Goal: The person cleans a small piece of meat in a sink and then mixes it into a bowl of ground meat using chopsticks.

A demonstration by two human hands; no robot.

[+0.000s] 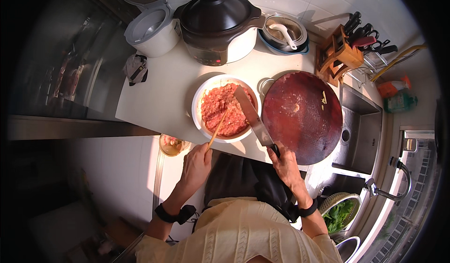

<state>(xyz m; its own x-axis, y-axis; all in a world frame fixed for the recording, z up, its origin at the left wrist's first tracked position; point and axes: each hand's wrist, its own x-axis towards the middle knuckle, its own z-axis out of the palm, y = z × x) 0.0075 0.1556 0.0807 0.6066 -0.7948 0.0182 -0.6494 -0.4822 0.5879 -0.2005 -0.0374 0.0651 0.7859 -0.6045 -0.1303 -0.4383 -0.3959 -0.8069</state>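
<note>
A white bowl (196,103) on the counter holds minced meat (219,104). My left hand (197,165) grips wooden chopsticks (218,130), their tips down in the meat. My right hand (285,162) is closed around the black handle of a cleaver (254,118). Its broad blade slants over the bowl's right side, the far end above the meat; whether it touches the meat I cannot tell. Right of the bowl lies a round, dark red chopping board (299,122) with small pale pieces (323,98) near its right edge and a few bits of residue at its middle.
Behind the bowl stand an electric cooker (219,27), a lidded white appliance (153,34) and nested bowls (285,34). A wooden knife block (339,55) is at the back right, beside a steel sink (362,132). A basket of greens (339,213) sits lower right, a small container (171,145) below the counter's edge.
</note>
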